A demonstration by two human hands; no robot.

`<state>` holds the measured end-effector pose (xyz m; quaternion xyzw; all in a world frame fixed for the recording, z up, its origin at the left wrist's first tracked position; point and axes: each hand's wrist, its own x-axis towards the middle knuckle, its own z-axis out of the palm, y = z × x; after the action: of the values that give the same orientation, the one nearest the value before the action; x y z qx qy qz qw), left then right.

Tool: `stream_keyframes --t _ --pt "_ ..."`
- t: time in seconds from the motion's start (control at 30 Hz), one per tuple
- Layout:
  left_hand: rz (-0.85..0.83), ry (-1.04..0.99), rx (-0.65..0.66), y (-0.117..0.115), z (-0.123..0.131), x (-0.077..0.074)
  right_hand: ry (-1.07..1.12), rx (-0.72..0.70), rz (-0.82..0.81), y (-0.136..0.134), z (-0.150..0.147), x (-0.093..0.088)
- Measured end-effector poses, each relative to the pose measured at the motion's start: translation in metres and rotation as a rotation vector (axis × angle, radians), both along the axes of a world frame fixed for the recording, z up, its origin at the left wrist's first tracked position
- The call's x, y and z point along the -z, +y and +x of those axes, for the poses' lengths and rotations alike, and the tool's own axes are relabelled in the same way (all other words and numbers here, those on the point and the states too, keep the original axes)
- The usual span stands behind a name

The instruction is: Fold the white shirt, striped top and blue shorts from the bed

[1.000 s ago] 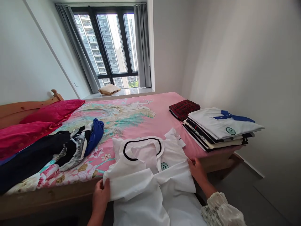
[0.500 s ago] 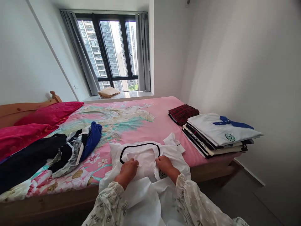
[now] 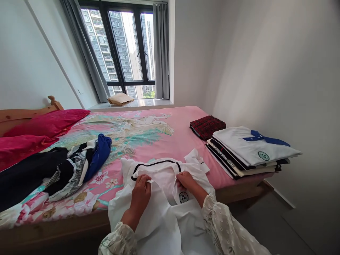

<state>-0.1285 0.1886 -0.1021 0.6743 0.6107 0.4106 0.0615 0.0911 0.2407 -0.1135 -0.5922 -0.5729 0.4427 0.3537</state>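
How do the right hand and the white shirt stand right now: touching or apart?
Touching: the head view shows the right hand pinching the white shirt at its neckline, above the round emblem.

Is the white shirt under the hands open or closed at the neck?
Open: the white shirt shows its inside at the neck, between front edges held apart by the left hand and right hand.

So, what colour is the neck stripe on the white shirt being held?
The neck stripe is black, best seen in the head view.
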Motion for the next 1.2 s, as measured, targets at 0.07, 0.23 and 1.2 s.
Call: stream_keyframes --t 0.07,0.23,1.2 --pt "0.012 -0.017 0.000 -0.001 -0.002 0.000 0.105 -0.003 0.022 0.007 -0.007 -0.008" --pt "0.056 -0.055 -0.047 0.014 -0.008 -0.003 0.230 -0.011 0.148 0.027 -0.016 -0.028" --pt "-0.555 -0.313 0.016 -0.023 0.047 0.022 -0.202 -0.034 0.267 -0.007 -0.034 0.013"
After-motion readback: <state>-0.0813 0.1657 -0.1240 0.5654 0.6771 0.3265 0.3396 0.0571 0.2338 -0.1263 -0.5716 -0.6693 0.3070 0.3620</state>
